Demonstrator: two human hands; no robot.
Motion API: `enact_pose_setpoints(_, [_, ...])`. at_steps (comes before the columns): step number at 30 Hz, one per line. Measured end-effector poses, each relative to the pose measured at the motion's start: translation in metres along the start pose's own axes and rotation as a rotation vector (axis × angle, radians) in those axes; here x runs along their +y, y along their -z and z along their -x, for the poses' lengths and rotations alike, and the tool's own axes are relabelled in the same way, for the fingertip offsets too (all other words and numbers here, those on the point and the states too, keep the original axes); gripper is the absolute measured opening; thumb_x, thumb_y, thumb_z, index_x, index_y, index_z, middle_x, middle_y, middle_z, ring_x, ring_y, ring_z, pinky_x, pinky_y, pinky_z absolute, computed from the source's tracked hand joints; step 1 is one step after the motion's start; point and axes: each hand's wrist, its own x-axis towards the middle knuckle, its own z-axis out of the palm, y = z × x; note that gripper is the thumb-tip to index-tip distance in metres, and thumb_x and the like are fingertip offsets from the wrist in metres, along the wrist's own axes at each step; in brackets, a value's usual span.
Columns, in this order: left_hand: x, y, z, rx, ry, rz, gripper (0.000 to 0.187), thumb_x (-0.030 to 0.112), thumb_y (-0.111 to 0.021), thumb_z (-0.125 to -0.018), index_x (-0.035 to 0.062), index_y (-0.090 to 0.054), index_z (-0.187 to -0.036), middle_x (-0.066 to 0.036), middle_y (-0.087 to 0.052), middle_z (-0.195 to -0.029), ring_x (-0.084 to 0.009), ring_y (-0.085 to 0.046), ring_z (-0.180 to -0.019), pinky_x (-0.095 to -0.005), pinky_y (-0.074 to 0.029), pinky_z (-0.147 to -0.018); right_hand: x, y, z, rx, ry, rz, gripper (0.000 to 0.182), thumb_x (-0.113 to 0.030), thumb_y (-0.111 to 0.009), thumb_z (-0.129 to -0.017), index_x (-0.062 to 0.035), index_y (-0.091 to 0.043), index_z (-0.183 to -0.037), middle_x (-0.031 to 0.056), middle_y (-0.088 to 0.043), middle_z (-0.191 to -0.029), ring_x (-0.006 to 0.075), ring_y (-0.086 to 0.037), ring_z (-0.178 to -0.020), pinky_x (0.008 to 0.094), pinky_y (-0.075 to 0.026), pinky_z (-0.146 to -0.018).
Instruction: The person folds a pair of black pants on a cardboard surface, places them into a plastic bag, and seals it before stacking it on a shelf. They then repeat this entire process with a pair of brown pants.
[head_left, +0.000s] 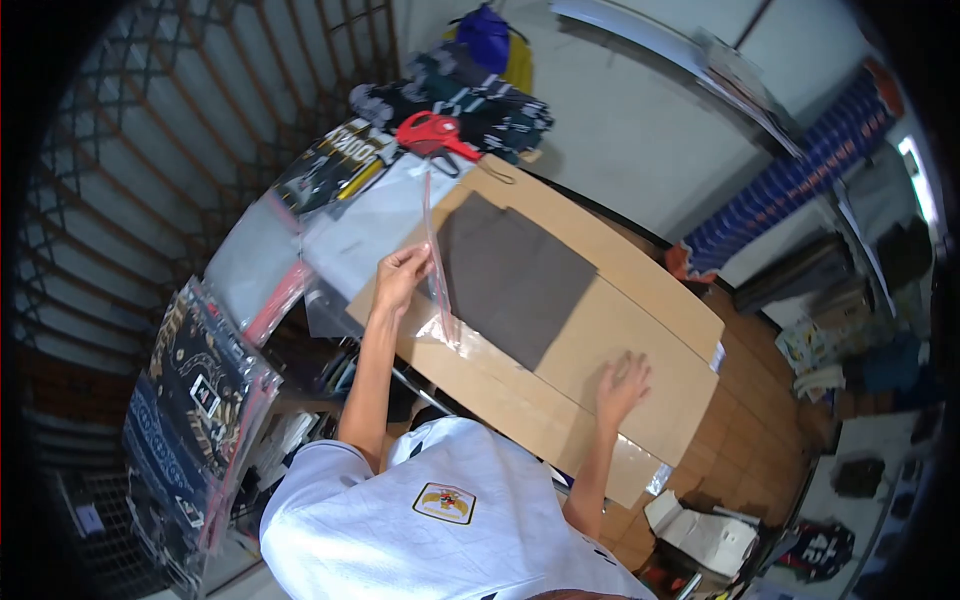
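My left hand [402, 279] pinches the edge of a clear plastic bag with a pinkish-red strip [436, 270], at the left side of a dark grey folded cloth [515, 280]. The cloth lies flat on a brown cardboard sheet [640, 330]. Lower right of the cloth, my right hand [624, 388] rests over the cardboard with its fingers spread and nothing in it. More clear plastic bags [370, 225] lie to the left, behind my left hand. A red tagging gun [430, 132] sits at the far end.
Dark patterned clothes [490, 105] are heaped beyond the cardboard. Packed garments [205, 390] stand at the left, near a folding metal gate [230, 100]. An open white box [705, 535] is at the lower right, above the tiled floor [765, 400].
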Motion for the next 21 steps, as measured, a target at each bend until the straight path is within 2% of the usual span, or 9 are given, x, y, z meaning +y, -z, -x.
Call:
enact_pose_setpoints(3, [-0.028,-0.074,0.029,-0.121,0.096,0.017,0.019,0.012,-0.072,-0.100,-0.0019,-0.075,-0.113,-0.005,-0.075,-0.098,-0.0104,-0.068,-0.084,-0.0236,-0.058,-0.078,0.004,0.026,0.003,-0.081,0.016,-0.178,0.053,-0.022,-0.071,-0.093,-0.0070,-0.059,-0.142,0.0193,-0.047,-0.159,0.0409,-0.037,-0.149,0.0609,-0.024,-0.121])
enact_pose_setpoints(5, [-0.051,-0.116,0.050,-0.206,0.145,-0.042,0.020,0.013,-0.071,-0.100,-0.0012,-0.074,-0.114,-0.004,-0.074,-0.099,-0.0108,-0.068,-0.086,-0.0245,-0.058,-0.080,0.013,0.040,0.005,-0.099,-0.016,-0.349,0.053,-0.019,-0.072,-0.092,-0.0047,-0.059,-0.141,0.0217,-0.053,-0.152,0.0404,-0.046,-0.143,0.0544,-0.032,-0.119])
enact_pose_setpoints(9, [-0.104,-0.189,0.096,-0.364,0.130,-0.270,0.017,0.017,-0.065,-0.105,0.0011,-0.072,-0.102,0.000,-0.068,-0.089,-0.0068,-0.062,-0.080,-0.0243,-0.055,-0.076,0.025,0.073,0.010,-0.147,-0.100,-0.720,0.052,-0.017,-0.073,-0.094,-0.0016,-0.059,-0.141,0.0241,-0.066,-0.136,0.0387,-0.063,-0.125,0.0427,-0.048,-0.109])
enact_pose_setpoints(10, [-0.121,-0.200,0.104,-0.448,0.035,-0.340,0.016,0.016,-0.064,-0.106,0.0012,-0.070,-0.102,-0.001,-0.068,-0.089,-0.0066,-0.061,-0.079,-0.0238,-0.053,-0.073,0.031,0.078,0.011,-0.158,-0.125,-0.756,0.052,-0.017,-0.073,-0.094,-0.0014,-0.058,-0.141,0.0235,-0.067,-0.134,0.0369,-0.065,-0.122,0.0424,-0.049,-0.107])
enact_pose_setpoints(14, [-0.170,-0.242,0.147,-0.581,0.072,-0.383,0.013,0.010,-0.065,-0.103,0.0006,-0.066,-0.112,-0.002,-0.069,-0.093,-0.0070,-0.062,-0.082,-0.0242,-0.053,-0.074,0.063,0.099,0.016,-0.183,-0.216,-0.889,0.052,-0.017,-0.072,-0.096,-0.0010,-0.056,-0.143,0.0217,-0.071,-0.128,0.0302,-0.070,-0.113,0.0399,-0.054,-0.100])
enact_pose_setpoints(18, [-0.190,-0.275,0.179,-0.726,0.138,-0.401,0.028,0.002,-0.068,-0.098,-0.0024,-0.061,-0.125,-0.003,-0.069,-0.100,-0.0083,-0.063,-0.086,-0.0257,-0.056,-0.081,0.098,0.117,0.013,-0.208,-0.274,-0.916,0.052,-0.015,-0.071,-0.097,-0.0011,-0.055,-0.144,0.0201,-0.072,-0.124,0.0251,-0.072,-0.108,0.0365,-0.056,-0.096])
enact_pose_setpoints(19, [-0.198,-0.278,0.182,-0.768,0.165,-0.412,0.041,-0.003,-0.068,-0.093,-0.0056,-0.057,-0.132,-0.005,-0.069,-0.103,-0.0103,-0.065,-0.091,-0.0259,-0.055,-0.086,0.105,0.119,0.014,-0.200,-0.276,-0.908,0.052,-0.015,-0.072,-0.097,-0.0009,-0.055,-0.144,0.0195,-0.073,-0.123,0.0245,-0.072,-0.107,0.0361,-0.057,-0.095])
enact_pose_setpoints(21, [-0.205,-0.285,0.189,-0.845,0.172,-0.440,0.046,-0.005,-0.067,-0.091,-0.0053,-0.055,-0.136,-0.005,-0.068,-0.105,-0.0108,-0.064,-0.092,-0.0263,-0.055,-0.087,0.116,0.121,0.012,-0.193,-0.272,-0.896,0.052,-0.015,-0.072,-0.097,-0.0005,-0.055,-0.144,0.0185,-0.073,-0.121,0.0234,-0.072,-0.104,0.0352,-0.057,-0.093])
